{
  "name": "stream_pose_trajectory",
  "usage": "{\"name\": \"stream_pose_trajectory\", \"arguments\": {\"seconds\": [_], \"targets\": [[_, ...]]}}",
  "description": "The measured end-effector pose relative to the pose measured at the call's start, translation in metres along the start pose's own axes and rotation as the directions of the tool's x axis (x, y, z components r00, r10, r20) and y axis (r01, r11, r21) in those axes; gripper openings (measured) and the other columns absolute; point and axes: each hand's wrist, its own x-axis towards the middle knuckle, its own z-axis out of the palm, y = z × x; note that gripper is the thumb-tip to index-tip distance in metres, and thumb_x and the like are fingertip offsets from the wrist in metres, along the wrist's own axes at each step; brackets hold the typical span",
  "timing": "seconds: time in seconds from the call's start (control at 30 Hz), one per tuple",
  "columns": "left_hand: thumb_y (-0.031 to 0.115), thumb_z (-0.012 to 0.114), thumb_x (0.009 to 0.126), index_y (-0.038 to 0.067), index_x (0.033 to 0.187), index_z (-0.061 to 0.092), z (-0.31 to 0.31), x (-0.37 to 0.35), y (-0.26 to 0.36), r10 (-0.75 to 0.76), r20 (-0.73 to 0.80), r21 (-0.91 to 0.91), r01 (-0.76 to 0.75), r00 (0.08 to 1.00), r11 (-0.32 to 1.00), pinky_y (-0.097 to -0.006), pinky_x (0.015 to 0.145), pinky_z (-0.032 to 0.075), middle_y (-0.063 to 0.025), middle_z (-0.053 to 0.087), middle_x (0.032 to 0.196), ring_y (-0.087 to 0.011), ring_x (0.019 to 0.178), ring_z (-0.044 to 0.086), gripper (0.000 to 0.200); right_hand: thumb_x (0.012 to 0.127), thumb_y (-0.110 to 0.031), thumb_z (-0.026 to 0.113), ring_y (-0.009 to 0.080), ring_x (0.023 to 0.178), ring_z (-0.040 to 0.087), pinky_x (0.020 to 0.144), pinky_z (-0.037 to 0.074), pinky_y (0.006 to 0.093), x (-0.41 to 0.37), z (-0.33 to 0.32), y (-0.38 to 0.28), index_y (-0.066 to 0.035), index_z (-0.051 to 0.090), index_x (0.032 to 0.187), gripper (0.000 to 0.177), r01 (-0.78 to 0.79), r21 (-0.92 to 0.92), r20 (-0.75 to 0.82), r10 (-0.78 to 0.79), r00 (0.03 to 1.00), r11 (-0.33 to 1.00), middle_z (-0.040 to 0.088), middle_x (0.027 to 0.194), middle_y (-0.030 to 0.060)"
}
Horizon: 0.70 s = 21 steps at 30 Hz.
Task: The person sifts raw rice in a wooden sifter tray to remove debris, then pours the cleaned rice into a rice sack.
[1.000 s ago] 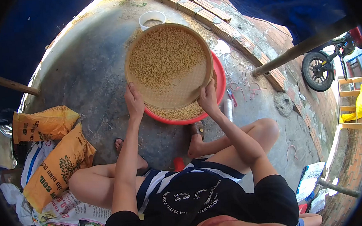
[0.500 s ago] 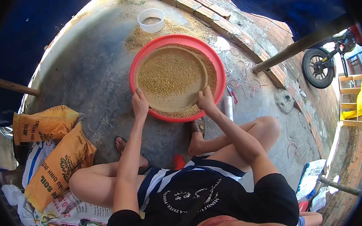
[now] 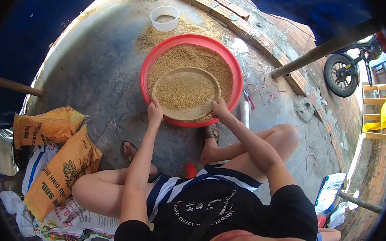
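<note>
A round sieve (image 3: 168, 113) with a pale rim is held over a large red basin (image 3: 144, 81). Yellow-brown grain (image 3: 185, 92) lies spread on the sieve's mesh. My left hand (image 3: 155, 112) is closed on the near left part of the rim. On the near right part, my right hand (image 3: 220, 108) grips the same rim. More grain (image 3: 193, 54) fills the basin behind and around the sieve, which overlaps the basin's near half.
A white tub (image 3: 165, 25) stands beyond the basin amid spilled grain (image 3: 146, 38). Right of the basin lie pliers (image 3: 248, 98) and a pale roll (image 3: 245, 113). Orange sacks (image 3: 64, 172) are piled at left. A small red cup (image 3: 190, 170) sits between my legs. Bricks (image 3: 221, 16) line the right.
The sieve has tilted and dropped toward the near side of the basin, uncovering the grain at the far side. Grain on the mesh has shifted. Both hands keep their hold.
</note>
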Motion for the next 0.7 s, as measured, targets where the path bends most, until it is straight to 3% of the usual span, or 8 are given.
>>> {"name": "stream_pose_trajectory", "arguments": {"seconds": [0.13,0.2,0.33,0.43,0.5,0.6,0.67,0.7], "targets": [[0.030,0.029,0.088,-0.006,0.082,0.050,-0.031,-0.016,0.061,0.284,-0.146,0.007,-0.286,0.948,0.958,-0.0395,0.057,0.039,-0.0197,0.052,0.061,-0.0346,0.061,0.052,0.043,0.079,-0.009,0.037,0.0173,0.047,0.048,0.036,0.036,0.0292,-0.036,0.003,-0.047,0.003,0.033,0.093,0.019,0.151,-0.043,-0.145,-0.156,0.977,0.988,0.047,0.069,0.0135],[0.030,0.028,0.089,-0.006,0.084,0.049,-0.049,-0.024,0.092,0.381,-0.198,-0.054,-0.398,0.903,0.916,-0.0375,0.057,0.038,-0.0171,0.051,0.062,-0.0307,0.060,0.050,0.041,0.079,-0.006,0.034,0.0171,0.048,0.048,0.038,0.038,0.0288,-0.050,0.002,-0.065,0.002,0.032,0.094,0.017,0.582,-0.097,-0.220,-0.588,0.778,0.807,0.046,0.072,0.0135],[0.029,0.027,0.090,-0.004,0.091,0.047,-0.058,-0.026,0.116,0.513,-0.293,-0.155,-0.570,0.806,0.807,-0.0321,0.058,0.036,-0.0105,0.047,0.065,-0.0198,0.060,0.043,0.039,0.079,-0.003,0.033,0.0172,0.050,0.049,0.041,0.039,0.0284,-0.038,0.002,-0.064,0.002,0.032,0.096,0.018,0.727,-0.096,-0.251,-0.723,0.643,0.680,0.046,0.074,0.0137],[0.031,0.027,0.089,-0.006,0.090,0.048,-0.040,-0.012,0.080,0.419,-0.194,-0.089,-0.441,0.887,0.893,-0.0348,0.059,0.038,-0.0146,0.049,0.066,-0.0254,0.063,0.047,0.043,0.083,-0.008,0.031,0.0121,0.036,0.040,0.031,0.032,0.0249,-0.024,0.007,-0.046,-0.002,0.031,0.095,0.013,0.592,0.052,-0.199,-0.573,0.795,0.804,0.042,0.061,0.0060],[0.033,0.027,0.088,-0.006,0.088,0.049,-0.022,-0.006,0.044,0.266,-0.102,0.018,-0.266,0.958,0.964,-0.0386,0.061,0.039,-0.0205,0.053,0.069,-0.0331,0.067,0.053,0.045,0.083,-0.009,0.033,0.0117,0.034,0.038,0.029,0.029,0.0246,-0.020,0.008,-0.033,-0.001,0.033,0.092,0.012,0.236,0.024,-0.177,-0.229,0.957,0.971,0.042,0.057,0.0053],[0.032,0.028,0.087,-0.008,0.084,0.051,-0.009,-0.012,0.026,0.217,-0.082,0.122,-0.206,0.973,0.971,-0.0438,0.065,0.039,-0.0259,0.054,0.073,-0.0402,0.076,0.053,0.046,0.082,-0.009,0.034,0.0116,0.032,0.037,0.028,0.028,0.0251,-0.017,0.002,-0.004,0.000,0.035,0.088,0.011,0.017,0.147,0.025,-0.021,0.999,0.989,0.042,0.053,0.0047],[0.029,0.029,0.086,-0.008,0.082,0.052,-0.014,-0.016,0.033,-0.150,0.141,0.025,0.148,0.979,0.989,-0.0456,0.067,0.039,-0.0279,0.053,0.075,-0.0422,0.080,0.051,0.044,0.081,-0.008,0.035,0.0118,0.032,0.038,0.028,0.028,0.0249,-0.014,0.002,0.004,0.001,0.036,0.087,0.011,-0.034,0.162,0.043,0.027,0.999,0.986,0.042,0.052,0.0048],[0.029,0.029,0.086,-0.008,0.082,0.052,-0.015,-0.013,0.031,-0.146,0.143,0.026,0.144,0.979,0.989,-0.0456,0.067,0.039,-0.0279,0.053,0.075,-0.0422,0.080,0.051,0.044,0.080,-0.007,0.035,0.0119,0.032,0.038,0.028,0.028,0.0247,-0.014,0.002,0.004,0.001,0.037,0.086,0.011,-0.083,0.177,0.064,0.073,0.995,0.981,0.043,0.052,0.0049]]}}
